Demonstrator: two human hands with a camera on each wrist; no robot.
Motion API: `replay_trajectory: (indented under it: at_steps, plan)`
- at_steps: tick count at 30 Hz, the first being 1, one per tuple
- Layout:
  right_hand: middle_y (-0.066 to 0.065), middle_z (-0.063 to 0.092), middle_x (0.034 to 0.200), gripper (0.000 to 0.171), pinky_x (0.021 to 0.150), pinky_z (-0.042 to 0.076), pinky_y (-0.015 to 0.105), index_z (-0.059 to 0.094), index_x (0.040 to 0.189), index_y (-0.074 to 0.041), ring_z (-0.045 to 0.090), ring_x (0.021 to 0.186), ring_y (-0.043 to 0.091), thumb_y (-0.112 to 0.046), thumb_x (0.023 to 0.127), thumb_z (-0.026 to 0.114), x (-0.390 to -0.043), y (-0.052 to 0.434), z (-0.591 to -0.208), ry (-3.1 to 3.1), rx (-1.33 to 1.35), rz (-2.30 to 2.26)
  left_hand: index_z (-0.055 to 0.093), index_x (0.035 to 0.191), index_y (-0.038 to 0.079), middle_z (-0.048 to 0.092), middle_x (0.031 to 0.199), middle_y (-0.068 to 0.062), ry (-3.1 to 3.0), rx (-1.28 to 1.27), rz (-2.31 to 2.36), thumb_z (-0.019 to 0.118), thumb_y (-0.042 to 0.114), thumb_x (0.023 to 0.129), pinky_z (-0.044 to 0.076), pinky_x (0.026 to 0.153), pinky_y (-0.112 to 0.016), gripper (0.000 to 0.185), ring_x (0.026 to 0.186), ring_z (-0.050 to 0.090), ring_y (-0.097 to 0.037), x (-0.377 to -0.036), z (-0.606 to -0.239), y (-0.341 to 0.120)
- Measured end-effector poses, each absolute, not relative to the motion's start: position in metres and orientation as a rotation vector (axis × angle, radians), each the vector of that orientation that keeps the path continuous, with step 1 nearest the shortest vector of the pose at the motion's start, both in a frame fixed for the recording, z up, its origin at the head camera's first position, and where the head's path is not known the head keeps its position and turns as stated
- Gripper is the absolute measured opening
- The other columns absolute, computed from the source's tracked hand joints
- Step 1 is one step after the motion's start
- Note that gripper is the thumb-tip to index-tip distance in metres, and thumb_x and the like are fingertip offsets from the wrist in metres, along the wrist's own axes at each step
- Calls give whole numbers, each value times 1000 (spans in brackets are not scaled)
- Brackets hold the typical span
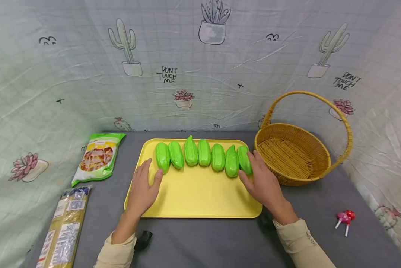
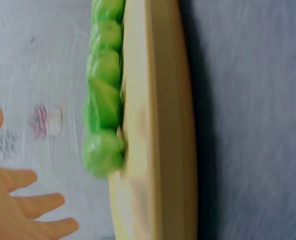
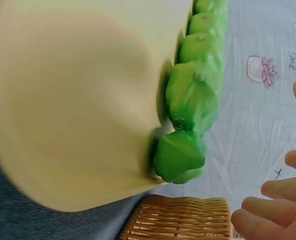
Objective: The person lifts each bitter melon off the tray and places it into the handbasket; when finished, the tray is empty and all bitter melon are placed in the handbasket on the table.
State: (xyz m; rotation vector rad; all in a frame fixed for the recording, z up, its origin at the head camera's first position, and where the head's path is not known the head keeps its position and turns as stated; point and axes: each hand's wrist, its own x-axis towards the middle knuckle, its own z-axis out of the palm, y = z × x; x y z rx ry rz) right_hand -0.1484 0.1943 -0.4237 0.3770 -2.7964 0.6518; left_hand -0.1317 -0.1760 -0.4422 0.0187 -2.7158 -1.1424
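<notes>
Several glossy green gourds (image 1: 203, 153) lie side by side in a row across the far part of a yellow tray (image 1: 193, 197). My left hand (image 1: 143, 188) lies flat and open on the tray's left part, its thumb tip at the leftmost gourd (image 1: 162, 157). My right hand (image 1: 262, 180) rests open at the tray's right edge, fingers against the rightmost gourd (image 1: 244, 159). The left wrist view shows the gourd row (image 2: 104, 90) above the tray rim (image 2: 158, 125) with straight fingers (image 2: 33, 205). The right wrist view shows the end gourd (image 3: 180, 155) and fingertips (image 3: 268, 212).
A wicker basket (image 1: 295, 149) with a tall handle stands right of the tray. A green snack bag (image 1: 99, 158) and a pasta packet (image 1: 64, 227) lie at left. Two lollipops (image 1: 344, 219) lie at right on the grey table (image 1: 321, 208). Cactus-print cloth walls surround.
</notes>
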Motion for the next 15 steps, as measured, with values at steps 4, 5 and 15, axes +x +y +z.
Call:
replay_trajectory:
  at_steps: [4, 5, 15]
  plan:
    - [31, 30, 162, 72, 89, 51, 66, 33, 158, 0, 60, 119, 55, -35, 102, 61, -157, 196, -425, -2806, 366, 668, 29, 160, 4, 31, 163, -26, -2652, 150, -1268, 44, 47, 107, 21, 121, -64, 70, 153, 24, -46, -142, -445, -197]
    - [31, 30, 162, 72, 90, 51, 66, 33, 158, 0, 59, 120, 55, -35, 102, 61, -159, 196, -425, -2810, 365, 672, 28, 161, 5, 30, 164, -26, -2643, 182, -1289, 43, 48, 107, 21, 121, -63, 71, 153, 24, -46, -145, -445, -202]
    - [33, 30, 161, 74, 101, 45, 67, 30, 159, 1, 50, 131, 56, -34, 102, 61, -172, 196, -429, -2860, 333, 678, 18, 164, 7, 20, 168, -22, -2605, 391, -1527, 34, 56, 106, 22, 123, -60, 77, 156, 19, -41, -153, -450, -232]
